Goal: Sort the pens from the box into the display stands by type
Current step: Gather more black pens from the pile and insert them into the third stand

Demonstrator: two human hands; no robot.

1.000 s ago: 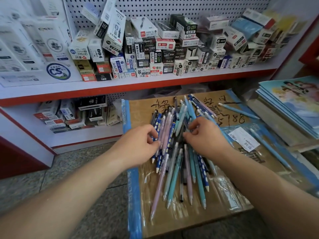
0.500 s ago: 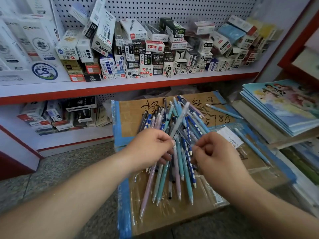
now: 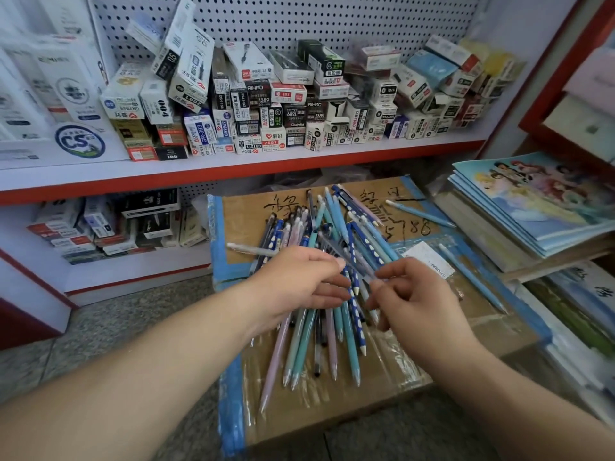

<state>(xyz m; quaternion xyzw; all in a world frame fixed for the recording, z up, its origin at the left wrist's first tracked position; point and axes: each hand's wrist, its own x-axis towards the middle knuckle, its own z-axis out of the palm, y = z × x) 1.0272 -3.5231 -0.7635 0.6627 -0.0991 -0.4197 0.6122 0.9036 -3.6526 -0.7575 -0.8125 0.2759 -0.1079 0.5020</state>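
Note:
A heap of pens [image 3: 336,221] in blue, teal, pink and dotted dark blue lies on a taped cardboard box [image 3: 332,410]. My left hand [image 3: 296,281] is over the middle of the heap, gripping a bundle of pens that fans out above and below the fingers. A white pen [image 3: 249,249] pokes out to its left. My right hand [image 3: 419,304] is just to the right, its thumb and forefinger pinching the end of a grey pen [image 3: 346,257] that runs across the bundle. A dotted dark blue pen [image 3: 357,324] lies between the hands.
Two loose blue pens [image 3: 419,212] [image 3: 472,277] lie on the box's right part, near a white label [image 3: 426,257]. Stacked picture notebooks [image 3: 532,207] sit to the right. Small pen boxes [image 3: 266,104] crowd the shelf behind, with more pen boxes [image 3: 109,224] on the lower shelf.
Both hands have lifted from pressing on the heap. The left has gathered a bundle of pens and the right now pinches one pen beside it. The view has shifted slightly left.

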